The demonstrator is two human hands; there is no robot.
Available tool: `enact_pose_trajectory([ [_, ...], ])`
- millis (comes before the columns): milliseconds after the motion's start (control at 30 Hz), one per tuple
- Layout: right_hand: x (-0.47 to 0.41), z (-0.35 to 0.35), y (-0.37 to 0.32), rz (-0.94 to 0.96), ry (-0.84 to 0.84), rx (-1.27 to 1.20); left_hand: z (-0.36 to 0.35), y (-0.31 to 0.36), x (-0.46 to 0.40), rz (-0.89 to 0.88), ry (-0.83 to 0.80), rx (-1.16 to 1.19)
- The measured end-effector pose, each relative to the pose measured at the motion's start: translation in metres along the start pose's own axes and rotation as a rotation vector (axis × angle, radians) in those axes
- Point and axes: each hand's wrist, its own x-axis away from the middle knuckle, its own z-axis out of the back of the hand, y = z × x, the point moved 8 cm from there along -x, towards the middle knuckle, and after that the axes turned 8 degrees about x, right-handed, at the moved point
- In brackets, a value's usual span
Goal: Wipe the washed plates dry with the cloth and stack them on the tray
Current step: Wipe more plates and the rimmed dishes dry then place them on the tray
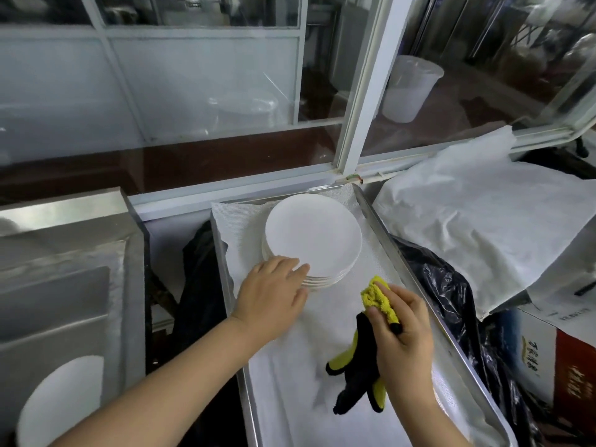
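A stack of several white plates (pixel 314 235) stands at the far end of a metal tray (pixel 416 272) lined with white cloth. My left hand (pixel 272 293) lies flat with straight fingers, its fingertips touching the near left edge of the stack. My right hand (pixel 401 333) grips a yellow and black cloth (pixel 375 296) above the tray's middle, to the right of the stack; the cloth's loose end hangs down below the hand. Another white plate (pixel 58 401) lies in the steel basin at the lower left.
A steel basin (pixel 64 285) fills the left side. White sheeting (pixel 477 221) covers a bulky pile to the right of the tray, with black plastic (pixel 451 301) and a printed carton (pixel 548 356) below it. A window frame (pixel 364 101) rises just behind the tray.
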Motion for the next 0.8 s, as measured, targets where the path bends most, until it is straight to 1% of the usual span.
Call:
enact_pose_trajectory([
  [67,0.004,-0.007,-0.026,0.032,-0.014,-0.027,0.028,-0.016,0.033,0.052,0.016,0.018],
  [133,0.011,-0.017,-0.058,0.074,-0.040,-0.066,0.061,-0.043,0.069,0.145,0.037,0.020],
  [267,0.038,-0.051,-0.133,0.197,-0.093,-0.124,0.126,-0.112,0.159,0.393,0.077,0.005],
  [333,0.060,-0.079,-0.167,0.231,-0.138,-0.160,0.148,-0.148,0.213,0.545,0.071,0.000],
  [400,0.088,-0.112,-0.199,0.250,-0.181,-0.193,0.163,-0.185,0.267,0.656,0.048,-0.041],
  [433,0.104,-0.131,-0.214,0.267,-0.202,-0.198,0.167,-0.206,0.295,0.736,0.011,-0.043],
  [500,0.139,-0.172,-0.240,0.297,-0.255,-0.201,0.167,-0.252,0.352,0.926,-0.113,-0.009],
  [533,0.157,-0.194,-0.249,0.302,-0.285,-0.200,0.165,-0.273,0.377,0.971,-0.155,-0.007],
  [600,0.192,-0.237,-0.260,0.280,-0.341,-0.188,0.159,-0.312,0.420,1.010,-0.214,0.005],
  [700,0.239,-0.295,-0.262,0.226,-0.393,-0.155,0.143,-0.361,0.459,1.050,-0.279,0.076],
  [800,0.277,-0.343,-0.248,0.144,-0.429,-0.151,0.113,-0.405,0.477,1.033,-0.444,0.002],
])
